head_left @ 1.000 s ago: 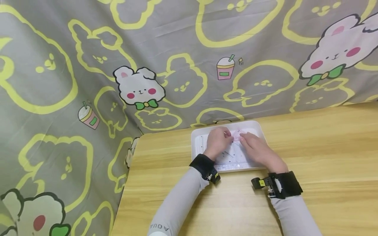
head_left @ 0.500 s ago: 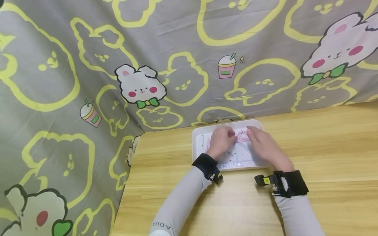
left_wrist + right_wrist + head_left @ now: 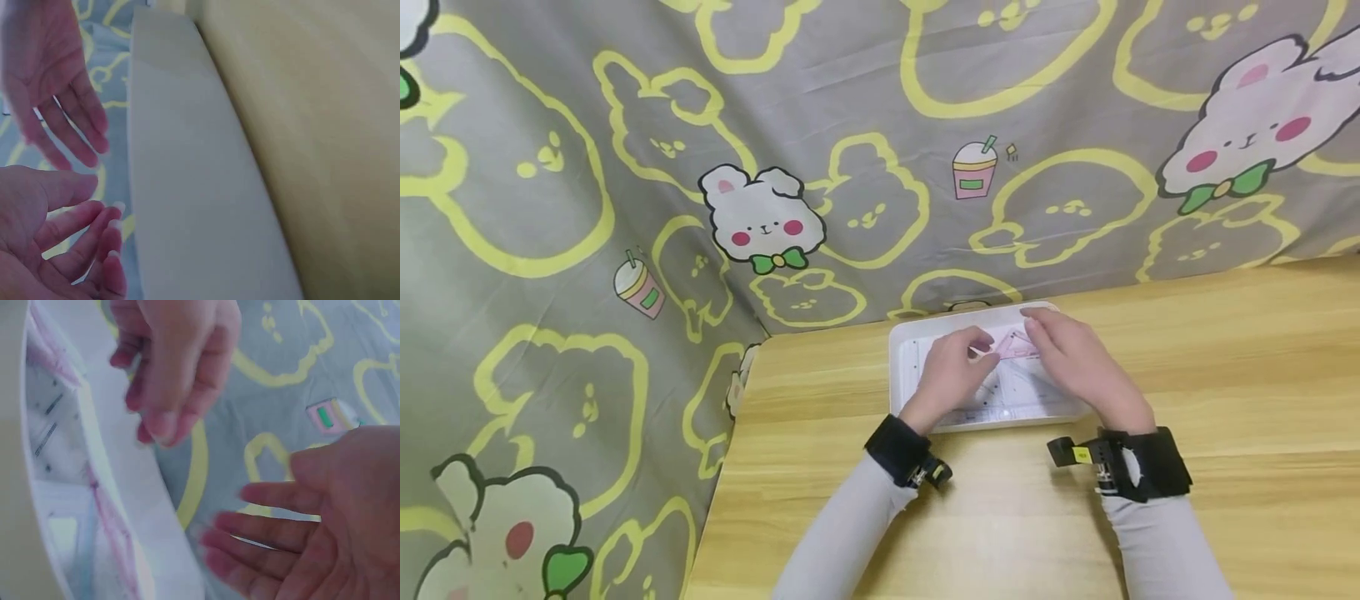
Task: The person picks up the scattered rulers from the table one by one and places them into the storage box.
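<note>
A pink see-through set square (image 3: pixel 1017 342) lies in the far part of a shallow white tray (image 3: pixel 901 367), on top of other clear drawing tools whose printed scales run along the tray's near edge. One of these, a clear ruler (image 3: pixel 1000 414), lies flat along that near side. In the right wrist view the pink edges of the set square (image 3: pixel 47 353) show against the tray's inner wall (image 3: pixel 100 444), though the picture is blurred.

The left hand (image 3: pixel 951 372) hovers over the left half of the tray, its fingers loosely bent, with the fingertips close to the left corner of the set square. Whether they touch it cannot be told. The left wrist view shows this hand (image 3: pixel 53 244) with a relaxed, open grip, holding nothing. The right hand (image 3: pixel 1075 360) reaches in from the right, its fingers nearly straight and its fingertips at the far right corner of the set square; its grip is wide, and the right wrist view shows the palm (image 3: pixel 319 525) spread and empty.

The tray sits on a pale wooden table (image 3: pixel 1225 367), near its far left corner. Both forearms wear grey sleeves (image 3: pixel 842 533) and black wrist straps (image 3: pixel 895 448). Behind and to the left of the table hangs a grey cloth (image 3: pixel 625 125) printed with yellow outlines and white cartoon rabbits.
</note>
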The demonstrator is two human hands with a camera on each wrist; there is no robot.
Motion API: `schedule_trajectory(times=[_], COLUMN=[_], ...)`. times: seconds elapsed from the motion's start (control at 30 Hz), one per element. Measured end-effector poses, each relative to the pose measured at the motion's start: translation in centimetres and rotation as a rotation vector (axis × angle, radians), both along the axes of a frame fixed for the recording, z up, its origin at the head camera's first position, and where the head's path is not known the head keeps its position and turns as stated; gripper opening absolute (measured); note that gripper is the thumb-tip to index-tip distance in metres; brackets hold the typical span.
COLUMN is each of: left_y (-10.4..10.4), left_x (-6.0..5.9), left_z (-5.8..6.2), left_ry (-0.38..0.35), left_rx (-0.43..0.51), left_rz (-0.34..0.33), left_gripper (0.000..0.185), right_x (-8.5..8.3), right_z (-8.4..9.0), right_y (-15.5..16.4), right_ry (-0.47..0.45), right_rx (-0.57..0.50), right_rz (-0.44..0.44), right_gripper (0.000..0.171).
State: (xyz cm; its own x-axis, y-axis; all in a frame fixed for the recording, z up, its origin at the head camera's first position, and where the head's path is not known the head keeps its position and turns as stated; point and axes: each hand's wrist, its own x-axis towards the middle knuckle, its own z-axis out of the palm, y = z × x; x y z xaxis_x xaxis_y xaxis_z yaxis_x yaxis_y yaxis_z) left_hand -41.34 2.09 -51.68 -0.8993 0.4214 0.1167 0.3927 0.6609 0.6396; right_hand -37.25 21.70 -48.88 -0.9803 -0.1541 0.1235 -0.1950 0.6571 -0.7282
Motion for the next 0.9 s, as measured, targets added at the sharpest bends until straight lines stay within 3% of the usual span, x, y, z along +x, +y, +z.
schedule_trajectory(times=[0.2,0.33,0.57,0.73,0.9], left_y=[-3.7,-6.2,-9.0,-10.7,-11.9], left_x=[4.0,6.9,11.8,16.1,20.1], left_z=[1.6,1.7,1.2,1.3,0.3], left_ry=[0.006,-0.031,-0.064,-0.124,-0.058], left_rx=[-0.033,-0.095,-0.221,-0.33,-0.372], left_rz=[-0.071,-0.133,-0.237,-0.266,-0.314], left_gripper=[0.02,0.02,0.037,0.056,0.069], right_x=[1.9,4.3,9.6,13.5,16.4], right_z=[3.0,3.5,2.1,0.4,-1.4], right_y=[-2.7,-4.9,-7.2,-8.5,-9.0], right_ry=[-0.008,-0.067,-0.118,-0.105,-0.029], right_rx=[0.112,0.148,0.209,0.286,0.372], right_rz=[0.226,0.364,0.441,0.526,0.601], right_gripper=[0.02,0.019,0.043,0.047,0.057])
